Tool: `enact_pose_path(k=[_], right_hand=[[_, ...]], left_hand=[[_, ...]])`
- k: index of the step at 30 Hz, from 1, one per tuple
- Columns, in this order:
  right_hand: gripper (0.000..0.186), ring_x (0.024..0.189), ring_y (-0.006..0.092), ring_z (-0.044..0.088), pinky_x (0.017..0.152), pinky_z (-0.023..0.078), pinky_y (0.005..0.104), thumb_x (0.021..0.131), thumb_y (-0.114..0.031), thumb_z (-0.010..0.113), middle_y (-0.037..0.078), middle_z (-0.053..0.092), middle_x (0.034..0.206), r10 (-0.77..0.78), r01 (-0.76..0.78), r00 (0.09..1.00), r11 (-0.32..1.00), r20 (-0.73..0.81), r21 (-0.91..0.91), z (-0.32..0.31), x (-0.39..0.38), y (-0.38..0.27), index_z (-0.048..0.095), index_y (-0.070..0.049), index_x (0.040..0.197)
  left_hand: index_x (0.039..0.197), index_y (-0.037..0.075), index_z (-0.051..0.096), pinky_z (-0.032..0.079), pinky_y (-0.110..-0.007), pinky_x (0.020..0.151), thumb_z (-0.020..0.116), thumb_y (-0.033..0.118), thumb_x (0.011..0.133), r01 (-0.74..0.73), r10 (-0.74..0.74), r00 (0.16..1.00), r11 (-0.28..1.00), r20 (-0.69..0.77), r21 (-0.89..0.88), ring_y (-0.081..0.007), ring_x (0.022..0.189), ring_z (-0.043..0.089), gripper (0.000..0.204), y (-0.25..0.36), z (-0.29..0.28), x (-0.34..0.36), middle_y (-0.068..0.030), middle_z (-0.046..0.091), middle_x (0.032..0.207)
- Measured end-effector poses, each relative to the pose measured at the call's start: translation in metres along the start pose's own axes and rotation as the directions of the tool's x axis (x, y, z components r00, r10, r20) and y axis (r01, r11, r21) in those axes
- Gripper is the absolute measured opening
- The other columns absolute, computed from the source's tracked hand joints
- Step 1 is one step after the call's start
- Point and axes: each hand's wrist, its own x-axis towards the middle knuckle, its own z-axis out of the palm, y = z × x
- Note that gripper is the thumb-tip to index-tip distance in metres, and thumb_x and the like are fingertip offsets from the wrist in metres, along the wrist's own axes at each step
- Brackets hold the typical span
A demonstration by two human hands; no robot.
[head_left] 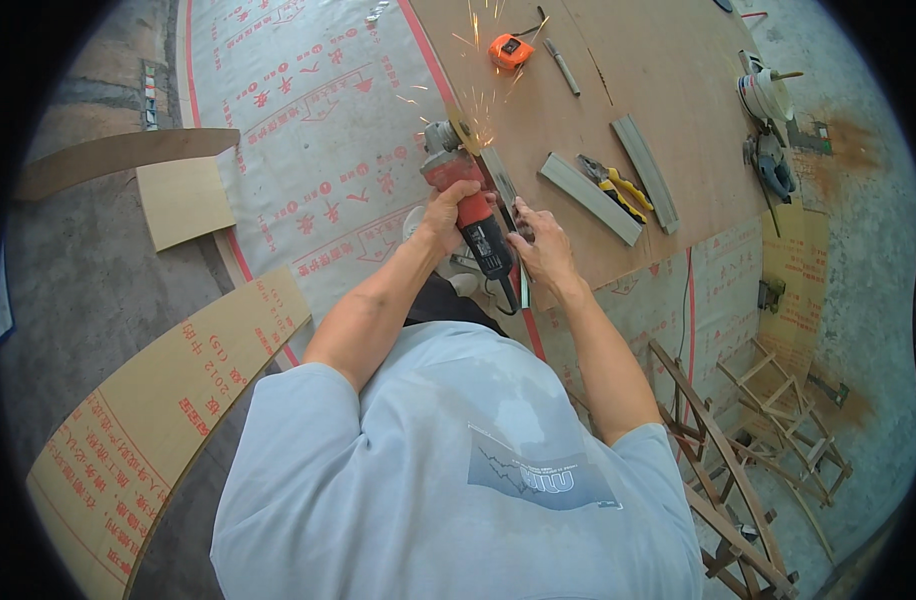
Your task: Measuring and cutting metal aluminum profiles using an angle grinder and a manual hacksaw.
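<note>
My left hand [448,215] is wrapped round the red and black body of an angle grinder [470,205]. Sparks spray upward from its disc [464,130], which meets the far end of a narrow metal channel [500,178]. With closed fingers, my right hand [543,243] grips that channel near the board's left edge. To the right of my hand, two cut pieces of metal channel [590,198] lie on the brown board [538,110]. Yellow and black pliers [616,188] rest between them. Farther off are an orange tape measure [510,51] and a grey marker pen [562,67].
Printed protective sheeting [318,130] covers the floor at left. Curved board strips [168,430] lie at the left. A white bucket [766,97] and a blue-grey power tool [774,172] stand beyond the board's right edge. Wooden trestles [723,470] stand at lower right.
</note>
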Motion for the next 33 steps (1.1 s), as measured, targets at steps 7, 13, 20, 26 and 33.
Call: enact_pose_path(k=[7, 13, 20, 26, 33], right_hand=[[0.063, 0.104, 0.0322, 0.067, 0.093, 0.053, 0.0412, 0.084, -0.018, 0.078, 0.013, 0.065, 0.114, 0.023, -0.023, 1.0, 1.0, 0.008, 0.02, 0.0, 0.0, 0.003, 0.057, -0.016, 0.144], [0.063, 0.103, 0.0315, 0.067, 0.093, 0.053, 0.0415, 0.084, -0.019, 0.077, 0.013, 0.065, 0.113, 0.014, -0.014, 1.0, 1.0, 0.009, -0.004, 0.002, 0.0, 0.002, 0.057, -0.016, 0.144], [0.064, 0.104, 0.0314, 0.067, 0.093, 0.053, 0.0417, 0.085, -0.02, 0.077, 0.012, 0.066, 0.113, 0.014, -0.014, 1.0, 1.0, 0.01, 0.0, 0.001, 0.002, 0.006, 0.056, -0.016, 0.145], [0.064, 0.104, 0.0321, 0.067, 0.093, 0.053, 0.0426, 0.085, -0.02, 0.077, 0.013, 0.066, 0.113, -0.06, 0.058, 0.998, 0.996, -0.024, -0.066, 0.005, 0.003, 0.014, 0.055, -0.015, 0.145], [0.064, 0.103, 0.0325, 0.068, 0.093, 0.053, 0.0427, 0.085, -0.021, 0.077, 0.014, 0.066, 0.114, -0.016, 0.016, 1.0, 1.0, 0.014, -0.024, 0.0, 0.003, 0.001, 0.056, -0.015, 0.145]], left_hand=[[0.108, 0.003, 0.06, 0.061, -0.041, 0.08, 0.076, 0.012, 0.082, -0.015, 0.014, 1.0, 0.999, -0.009, -0.042, -0.0262, 0.085, 0.072, 0.031, 0.001, 0.006, -0.003, -0.0158, 0.072, 0.095], [0.116, 0.004, 0.059, 0.06, -0.038, 0.084, 0.073, 0.019, 0.086, 0.001, -0.001, 1.0, 1.0, 0.017, 0.005, -0.0234, 0.094, 0.071, 0.036, -0.003, -0.005, 0.002, -0.0153, 0.072, 0.103], [0.117, 0.001, 0.061, 0.059, -0.038, 0.087, 0.074, 0.02, 0.086, 0.038, -0.039, 0.999, 0.999, 0.017, 0.036, -0.0226, 0.097, 0.071, 0.038, -0.007, -0.004, -0.005, -0.0145, 0.072, 0.107], [0.119, 0.001, 0.061, 0.059, -0.038, 0.088, 0.073, 0.018, 0.087, 0.044, -0.044, 0.999, 0.999, 0.011, -0.004, -0.0224, 0.098, 0.071, 0.038, -0.01, -0.001, -0.009, -0.014, 0.071, 0.111], [0.115, 0.002, 0.061, 0.059, -0.039, 0.086, 0.073, 0.017, 0.087, 0.071, -0.071, 0.997, 0.997, 0.008, -0.012, -0.0226, 0.098, 0.071, 0.034, -0.009, -0.005, -0.01, -0.0138, 0.071, 0.111]])
